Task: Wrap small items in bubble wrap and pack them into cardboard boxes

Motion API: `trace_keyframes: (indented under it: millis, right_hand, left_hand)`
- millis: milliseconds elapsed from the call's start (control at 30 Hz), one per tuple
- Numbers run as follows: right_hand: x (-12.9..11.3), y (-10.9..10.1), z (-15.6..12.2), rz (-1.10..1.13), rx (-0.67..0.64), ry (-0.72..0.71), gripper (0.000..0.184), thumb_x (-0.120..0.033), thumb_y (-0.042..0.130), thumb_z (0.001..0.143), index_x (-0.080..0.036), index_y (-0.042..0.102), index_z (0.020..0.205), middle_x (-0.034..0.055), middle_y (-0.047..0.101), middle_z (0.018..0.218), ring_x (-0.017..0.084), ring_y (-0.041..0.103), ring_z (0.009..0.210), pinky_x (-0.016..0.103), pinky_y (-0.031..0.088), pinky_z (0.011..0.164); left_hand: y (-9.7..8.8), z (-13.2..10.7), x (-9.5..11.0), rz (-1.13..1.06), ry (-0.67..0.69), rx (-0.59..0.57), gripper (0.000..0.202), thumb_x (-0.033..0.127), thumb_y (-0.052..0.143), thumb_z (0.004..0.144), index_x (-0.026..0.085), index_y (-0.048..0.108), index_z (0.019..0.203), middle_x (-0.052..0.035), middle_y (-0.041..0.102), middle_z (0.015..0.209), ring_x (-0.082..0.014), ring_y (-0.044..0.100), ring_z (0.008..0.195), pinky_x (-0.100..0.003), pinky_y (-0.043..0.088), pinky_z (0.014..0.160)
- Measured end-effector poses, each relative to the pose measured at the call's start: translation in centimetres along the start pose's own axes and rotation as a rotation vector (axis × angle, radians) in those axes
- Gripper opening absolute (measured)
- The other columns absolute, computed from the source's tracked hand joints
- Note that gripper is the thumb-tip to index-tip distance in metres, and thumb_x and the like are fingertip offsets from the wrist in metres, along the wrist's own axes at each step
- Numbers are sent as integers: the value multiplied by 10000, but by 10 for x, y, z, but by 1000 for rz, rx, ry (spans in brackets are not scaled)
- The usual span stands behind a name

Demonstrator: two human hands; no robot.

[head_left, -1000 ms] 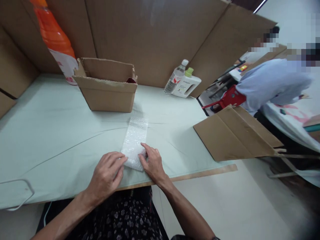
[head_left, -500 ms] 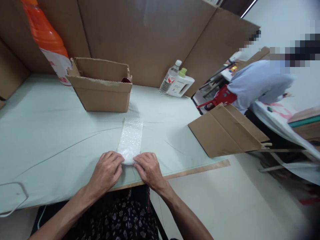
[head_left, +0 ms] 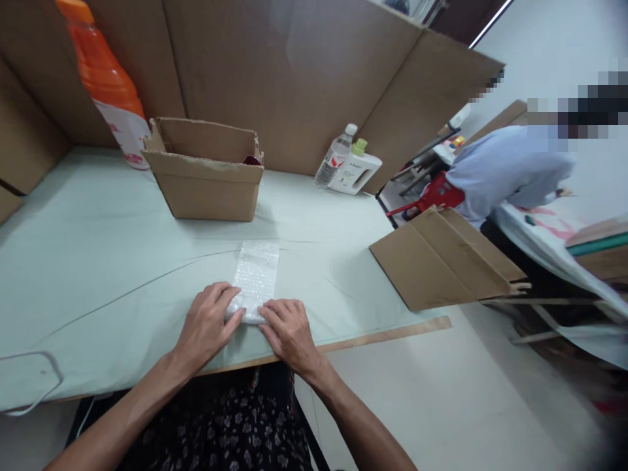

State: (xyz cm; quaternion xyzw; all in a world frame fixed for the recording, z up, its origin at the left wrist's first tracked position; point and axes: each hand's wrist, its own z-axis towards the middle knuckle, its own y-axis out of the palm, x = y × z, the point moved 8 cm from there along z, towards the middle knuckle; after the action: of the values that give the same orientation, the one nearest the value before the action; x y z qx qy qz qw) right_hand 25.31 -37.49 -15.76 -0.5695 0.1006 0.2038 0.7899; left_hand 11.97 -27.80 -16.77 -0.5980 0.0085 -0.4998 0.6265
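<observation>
Here the left hand [head_left: 209, 320] is touching the near left corner of the bubble wrap [head_left: 258, 268], and the right hand [head_left: 289, 330] is covering its near right corner; whether either is pinching or merely pressing, I can't tell. The wrap is lying on the pale tabletop [head_left: 122, 248], near the front edge. Beyond, an open cardboard box [head_left: 210, 193] is standing near an orange bottle [head_left: 115, 91]; rightward, a clear bottle [head_left: 333, 160] is standing just beside a white jug [head_left: 358, 173].

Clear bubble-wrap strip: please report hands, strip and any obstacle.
Left hand, right hand: touching near end of clear bubble-wrap strip. Strip lies on pale green table cover. Nothing blocking strip; open brown cardboard box stands beyond.
</observation>
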Motion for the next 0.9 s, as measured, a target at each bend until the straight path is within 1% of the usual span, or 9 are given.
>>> trace_keyframes:
  millis: [100,200,267,367,533,667,767,833,900]
  right_hand:
    - [10,1,2,167,13,106,199,-201,619,972,-210,687,1159,59,775,996,218,675,888,390,459,845]
    - [13,3,-3,310,-80,190,200,-237,625,977,-238,699,1162,32,782,1032,199,689,898,366,482,860]
    - [11,-3,-5,278,-66,200,206,-251,612,982,-242,694,1171,54,762,1095,220,681,977,380,480,877]
    - [2,-16,-4,132,43,148,243,-282,625,971,-221,669,1203,108,713,1143,264,640,1030,418,463,874]
    - [-9,3,5,-8,-79,26,310,-279,703,915,-215,654,1213,123,708,1172,295,621,1032,454,459,868]
    - [12,6,12,145,29,180,253,-210,619,954,-228,674,1201,99,754,1128,252,670,961,419,498,872]
    - [23,10,10,398,68,374,258,-284,619,956,-241,682,1202,63,766,1102,223,692,924,365,542,839]
    - [17,19,9,557,11,444,254,-335,613,956,-249,683,1186,39,767,1037,202,696,866,323,559,758]
    - [6,20,10,607,-19,426,243,-360,602,965,-249,690,1163,38,762,1014,200,697,874,322,563,763]
  left_hand:
    - [-9,-13,11,-85,134,-10,349,257,555,912,209,642,1246,-120,683,1266,-288,614,1169,-455,478,996]
    - [-9,-23,5,-180,79,-87,381,210,509,916,230,626,1279,-69,744,1069,-233,667,983,-391,509,896]
    - [-6,-22,-5,-177,-15,-94,371,247,502,925,226,637,1270,-62,745,981,-226,667,884,-380,515,835]
    - [-2,-12,-13,-88,-90,-60,343,298,511,921,209,669,1213,-69,725,904,-237,644,824,-401,502,814]
    - [-2,2,-17,-83,-151,-34,322,337,516,906,182,688,1130,-79,705,853,-259,626,826,-449,496,829]
    - [-7,-17,-37,-471,-503,51,551,500,613,851,185,585,1301,-108,681,1111,-230,661,888,-390,545,766]
    - [4,-38,-39,-906,-782,90,783,498,744,738,160,472,1390,-147,649,1259,-265,672,1099,-414,554,922]
    - [15,-43,-29,-1155,-866,55,843,442,809,679,149,456,1386,-147,660,1267,-274,654,1169,-411,528,996]
    - [24,-41,-18,-1321,-889,25,819,391,843,643,137,494,1339,-138,683,1236,-272,657,1155,-385,525,990]
